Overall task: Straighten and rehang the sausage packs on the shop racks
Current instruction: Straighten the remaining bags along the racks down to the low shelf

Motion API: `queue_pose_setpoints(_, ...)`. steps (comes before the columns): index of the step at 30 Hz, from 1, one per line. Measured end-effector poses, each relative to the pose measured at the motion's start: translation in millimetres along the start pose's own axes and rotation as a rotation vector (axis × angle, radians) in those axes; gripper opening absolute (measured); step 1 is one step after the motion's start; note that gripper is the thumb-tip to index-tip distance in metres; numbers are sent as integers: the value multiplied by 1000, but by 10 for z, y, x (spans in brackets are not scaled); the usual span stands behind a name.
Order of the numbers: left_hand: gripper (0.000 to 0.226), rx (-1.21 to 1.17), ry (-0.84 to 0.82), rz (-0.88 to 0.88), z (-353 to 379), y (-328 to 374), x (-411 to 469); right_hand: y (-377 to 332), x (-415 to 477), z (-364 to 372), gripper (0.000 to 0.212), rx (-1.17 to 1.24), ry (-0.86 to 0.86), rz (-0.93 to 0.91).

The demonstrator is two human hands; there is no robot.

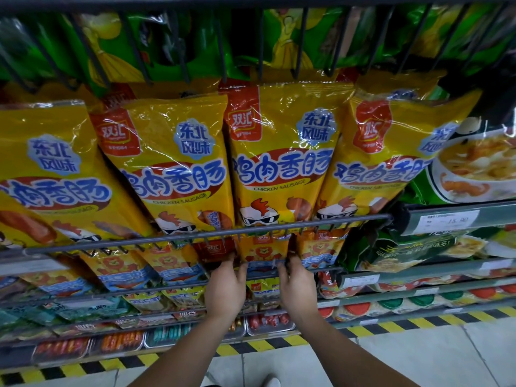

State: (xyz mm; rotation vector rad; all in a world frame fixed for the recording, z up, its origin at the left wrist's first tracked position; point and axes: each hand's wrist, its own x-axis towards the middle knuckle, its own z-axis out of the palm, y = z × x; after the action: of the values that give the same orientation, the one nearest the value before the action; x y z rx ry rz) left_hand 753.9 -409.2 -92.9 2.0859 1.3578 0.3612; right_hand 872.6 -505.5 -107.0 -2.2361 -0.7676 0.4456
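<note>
Both my hands reach up to a small yellow lion-print sausage pack hanging on the second rack row, below a grey rail. My left hand grips the pack's left edge, fingers curled behind it. My right hand pinches its right edge near a peg. Similar lion packs hang on either side. Above the rail hang several large yellow chicken sausage packs, slightly tilted and overlapping.
Green snack bags hang on black pegs at the top. A green noodle bag and price-tag shelves stand at right. Lower racks hold more sausage packs and trays. Yellow-black hazard tape edges the tiled floor.
</note>
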Motion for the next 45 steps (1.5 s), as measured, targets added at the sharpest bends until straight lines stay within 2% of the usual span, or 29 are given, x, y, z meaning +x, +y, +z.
queue_pose_setpoints(5,49,58,-63,-22,-23,50,45,15,38,-12,24,-39,6,1)
queue_pose_setpoints(12,35,146,-136,2,-32,73,89,37,40,-12,18,-9,7,11)
queue_pose_setpoints(23,49,80,-159,-64,-73,86,71,37,16,-43,18,26,-26,5)
queue_pose_setpoints(25,48,30,-147,-63,-79,80,30,49,-20,-48,18,26,-19,-6)
queue_pose_setpoints(29,52,-22,-60,-29,-172,0,-183,61,-209,-69,37,66,66,-27)
queue_pose_setpoints(33,48,-25,37,-26,-382,-262,-329,0,-390,-1,32,52,143,-114)
queue_pose_setpoints(36,47,-36,101,-91,-575,-529,-351,-150,-490,102,28,1,82,-213)
queue_pose_setpoints(39,49,-79,162,-186,-723,-732,-280,-341,-494,223,33,12,-61,-266)
queue_pose_setpoints(43,50,-91,182,-244,-910,-844,-180,-722,-489,427,43,13,-189,-272)
queue_pose_setpoints(45,45,-99,171,-250,-1006,-871,-145,-903,-473,539,41,-36,-225,-251)
